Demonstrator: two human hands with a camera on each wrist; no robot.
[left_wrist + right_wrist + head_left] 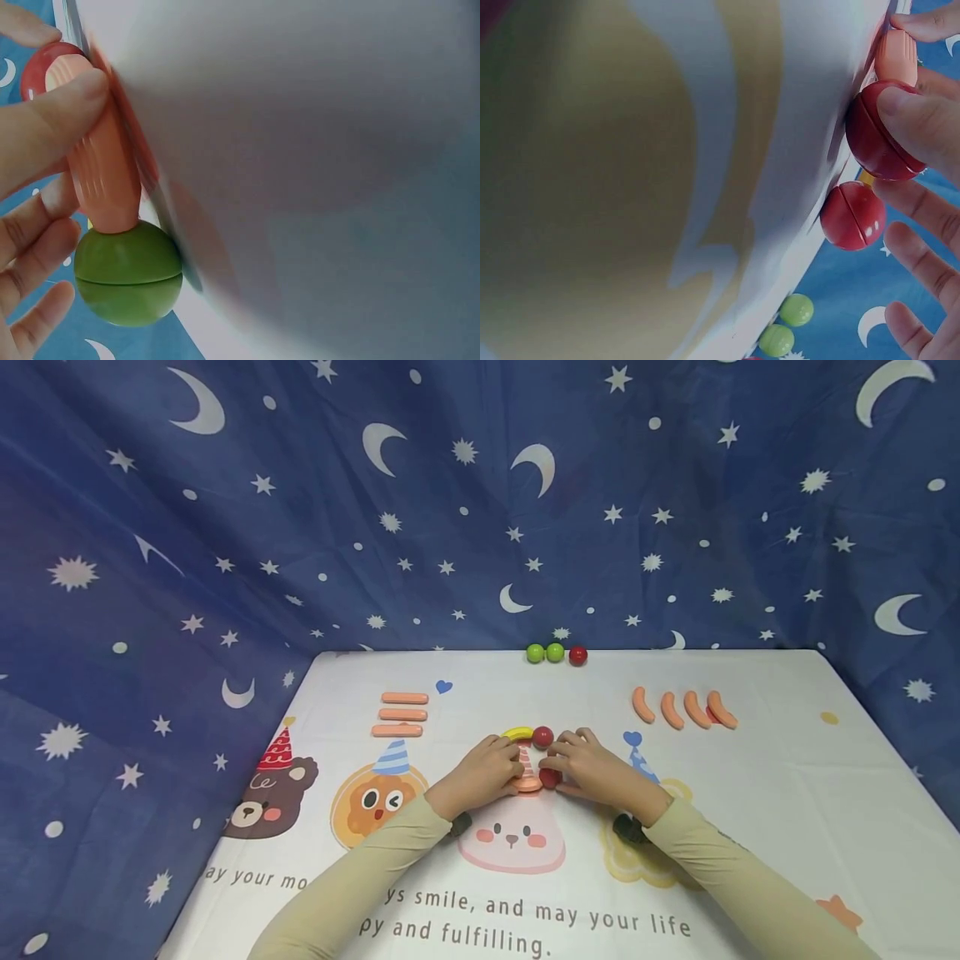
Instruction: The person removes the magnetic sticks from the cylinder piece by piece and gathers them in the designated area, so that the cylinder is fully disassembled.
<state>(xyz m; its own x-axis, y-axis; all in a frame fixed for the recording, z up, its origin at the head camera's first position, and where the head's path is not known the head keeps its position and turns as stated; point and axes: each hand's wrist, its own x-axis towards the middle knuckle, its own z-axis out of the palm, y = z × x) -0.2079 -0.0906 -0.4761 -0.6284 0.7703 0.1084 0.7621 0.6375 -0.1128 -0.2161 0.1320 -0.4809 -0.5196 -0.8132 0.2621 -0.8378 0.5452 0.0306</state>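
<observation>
My left hand (480, 770) pinches a toy sausage (109, 176), its thumb on the near side. A green ball with a seam (127, 274) touches the sausage's end in the left wrist view; in the head view this ball is hidden behind the hand. My right hand (597, 771) holds a dark red seamed ball (877, 139) at the sausage's other end, thumb pressed on it. Behind that ball lies a second red ball (542, 737), beside a yellow curved piece like a toy banana (517, 733). Together these pieces form a small ring on the tablecloth.
Three straight sausages (402, 714) lie stacked in rows at the left. Several curved sausages (684, 710) stand in a row at the right. Two green balls (554, 652) and a red ball (577, 656) sit along the table's back edge, before a blue starry curtain (480, 585).
</observation>
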